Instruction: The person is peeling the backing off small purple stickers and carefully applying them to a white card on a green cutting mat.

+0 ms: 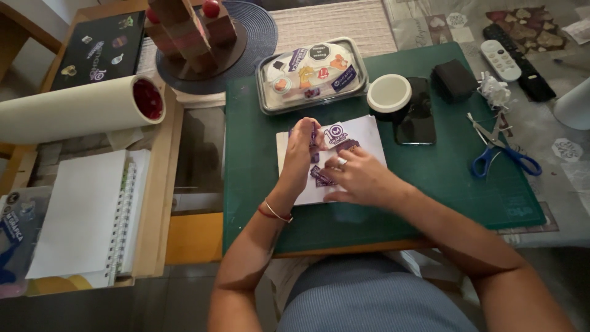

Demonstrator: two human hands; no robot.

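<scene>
Stickers everywhere on this desk, basically. The person's left hand (301, 147) is raised on edge over a white backing sheet (362, 132) lying on the green cutting mat (430, 178), fingers curled together and pinching a small purple sticker (314, 136) at the tips. The right hand (359, 178) lies low and mostly flat on the near part of that sheet, fingers loosely bent, fingertips pressing on another purple sticker piece (321, 177); can't tell if it's actually gripping it or just holding it down. A round white-and-purple sticker (335, 133) sits on the sheet just right of the left hand's fingertips.

Just beyond the sheet, at the far edge of the mat, there's a clear plastic tray (312, 75) full of mixed colourful stickers. To its right stands a small round white-lidded container (389, 93), touching a black phone (416, 117) lying flat, with a black box (455, 79) further right. Blue-handled scissors (501, 150) lie open at the right edge of the mat, next to some crumpled white scraps (493, 90). Two remotes (510, 58) are on the patterned cloth beyond.

Off to the left, well apart from the hands, a big cream roll (80, 109) with a red core lies across a wooden tray, and a spiral notebook (86, 215) sits nearer.
</scene>
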